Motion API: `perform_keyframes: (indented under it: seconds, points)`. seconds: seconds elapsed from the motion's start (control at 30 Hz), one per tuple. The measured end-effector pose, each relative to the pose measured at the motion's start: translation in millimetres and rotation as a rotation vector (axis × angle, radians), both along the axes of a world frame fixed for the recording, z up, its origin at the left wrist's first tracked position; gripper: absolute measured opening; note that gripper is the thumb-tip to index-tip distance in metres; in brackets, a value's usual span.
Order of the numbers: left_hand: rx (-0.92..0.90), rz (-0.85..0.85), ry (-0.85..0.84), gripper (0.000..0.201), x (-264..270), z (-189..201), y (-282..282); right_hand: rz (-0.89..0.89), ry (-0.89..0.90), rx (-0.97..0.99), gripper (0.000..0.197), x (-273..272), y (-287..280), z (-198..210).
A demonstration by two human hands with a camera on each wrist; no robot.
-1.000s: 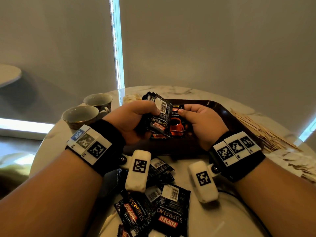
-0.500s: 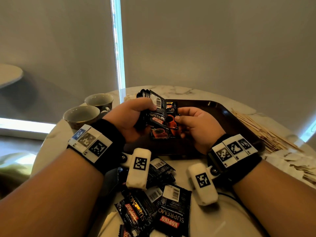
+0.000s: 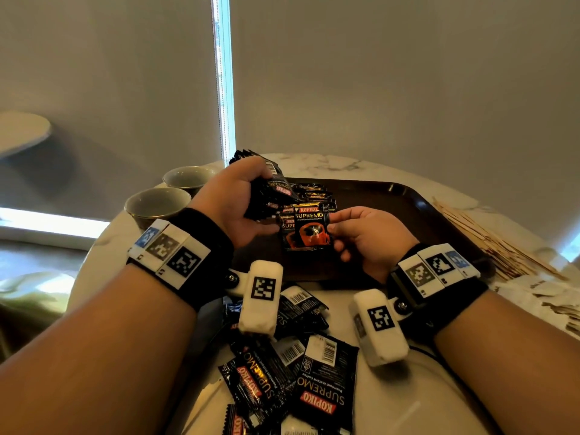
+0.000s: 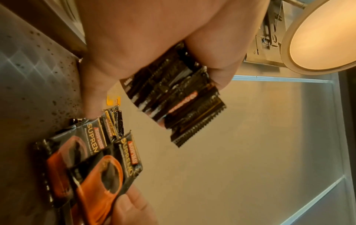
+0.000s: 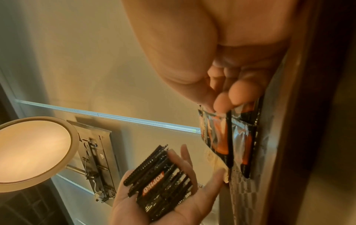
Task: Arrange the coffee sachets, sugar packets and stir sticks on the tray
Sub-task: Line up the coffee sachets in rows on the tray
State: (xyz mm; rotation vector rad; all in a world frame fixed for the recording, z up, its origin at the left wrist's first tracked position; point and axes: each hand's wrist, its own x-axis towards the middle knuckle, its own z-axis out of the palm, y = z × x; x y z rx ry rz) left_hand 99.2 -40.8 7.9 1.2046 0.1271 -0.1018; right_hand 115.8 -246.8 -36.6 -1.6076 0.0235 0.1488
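Left hand: the left hand (image 3: 233,202) grips a thick stack of coffee sachets (image 3: 266,191), fingers curled round it above the tray's near left part; the right wrist view shows the stack (image 5: 159,187) lying across the palm with its crimped edges fanned out.
Right hand: the right hand (image 3: 370,240) pinches a single sachet (image 3: 310,229) by its right edge between thumb and fingertips (image 5: 223,102), printed face up, low over the tray; whether it touches the tray cannot be told.
Placed sachets: a short overlapping row of laid sachets (image 3: 309,193) runs away from the held one on the tray; the left wrist view shows two orange-cup faces (image 4: 84,159) side by side, motion-blurred.
Tray: dark brown tray (image 3: 408,196) on the round marble table (image 3: 329,163); its near edge is hidden behind both wrists.
Loose pile: more sachets (image 3: 295,381) lie heaped on the table near the viewer, partly covered by the wrist cameras and cut off at the bottom.
Stir sticks: a heap of stir sticks (image 3: 489,240) lies right of the tray.
Sugar packets: pale sugar packets (image 3: 546,296) lie at the right edge, cut off and hard to make out.
Cups: two cups (image 3: 157,204) stand left of the tray.
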Motion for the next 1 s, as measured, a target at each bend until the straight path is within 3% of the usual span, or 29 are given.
perform_keyframes:
  seconds: [0.17,0.3,0.43,0.67,1.0]
  points:
    - [0.050,-0.024,0.035,0.069,-3,0,-3,0.057,0.020,-0.063,0.017,-3,2,2]
    - [0.041,-0.023,0.055,0.044,-2,-2,-8,0.089,0.025,-0.123,0.017,-4,4,3]
    - [0.041,-0.036,0.049,0.045,-1,-4,-8,0.100,0.030,-0.138,0.019,-6,5,6]
    - [0.026,-0.069,0.071,0.076,-1,-6,-9,0.107,0.043,-0.160,0.017,-7,6,7]
    - [0.025,-0.043,0.066,0.073,4,-10,-9,0.102,0.053,-0.192,0.017,-7,6,9]
